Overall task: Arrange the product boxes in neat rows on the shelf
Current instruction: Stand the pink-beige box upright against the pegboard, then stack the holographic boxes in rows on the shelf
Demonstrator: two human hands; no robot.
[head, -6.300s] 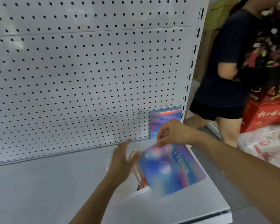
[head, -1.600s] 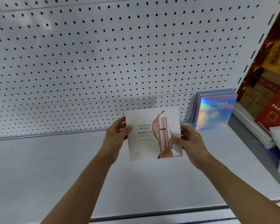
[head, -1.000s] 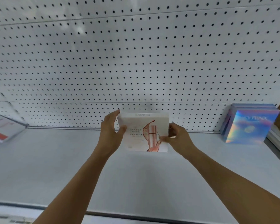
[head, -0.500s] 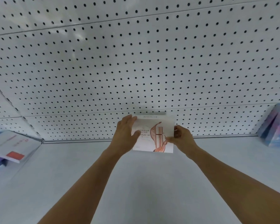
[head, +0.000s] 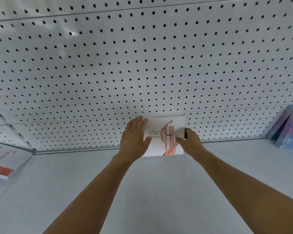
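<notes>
Fingers of the left hand lie spread over the white box front; the right hand pinches its edge. It stands upright, back against the pegboard, mid-shelf. Let go unevenly, it could tip forward. A moment ago it was still held clear; the holographic boxes stand far right.

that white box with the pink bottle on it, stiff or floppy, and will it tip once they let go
Likely stiff: the white box keeps flat faces and straight edges between the left hand and right hand. Probably light, as fingertips alone steady it. Thin and upright near the pegboard, it may tip forward if nudged.
</notes>
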